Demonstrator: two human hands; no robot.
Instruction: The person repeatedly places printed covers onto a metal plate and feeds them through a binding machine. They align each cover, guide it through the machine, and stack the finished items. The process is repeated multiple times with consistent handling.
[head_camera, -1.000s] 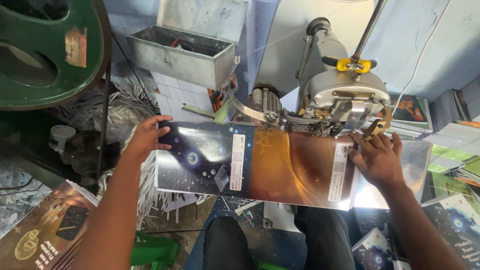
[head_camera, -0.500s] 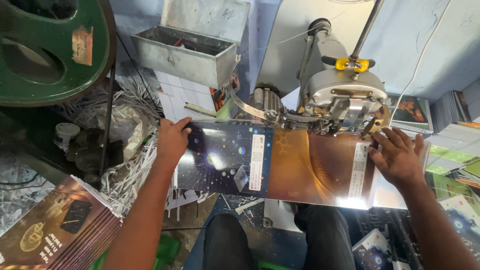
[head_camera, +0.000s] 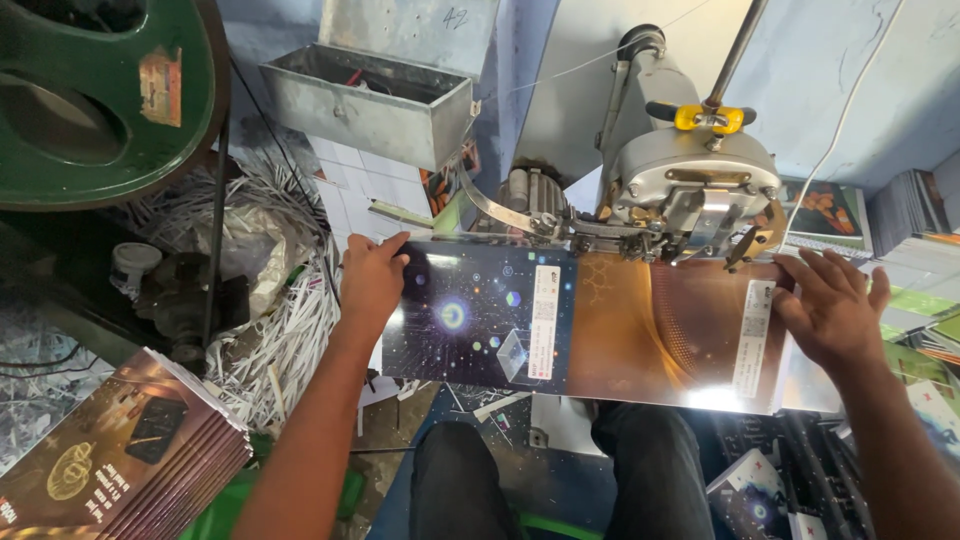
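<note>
A glossy printed cover sheet (head_camera: 600, 325), dark starry blue on its left half and copper brown on its right, lies flat under the head of a grey metal stitching machine (head_camera: 690, 185). My left hand (head_camera: 370, 280) grips the sheet's left edge. My right hand (head_camera: 830, 305) presses flat with spread fingers on the sheet's right end, just below the machine head. The sheet's top edge sits beneath the machine's metal arm (head_camera: 510, 215).
A stack of finished brown booklets (head_camera: 120, 455) lies at lower left. Shredded paper strips (head_camera: 270, 320) pile up beside a green wheel (head_camera: 100, 90). A grey metal box (head_camera: 370, 90) hangs behind. More printed stacks (head_camera: 925, 250) stand at right. My knees (head_camera: 560, 480) show below.
The sheet has slid rightward under the machine head, with both my hands moving along with it. My view has shifted slightly left.
</note>
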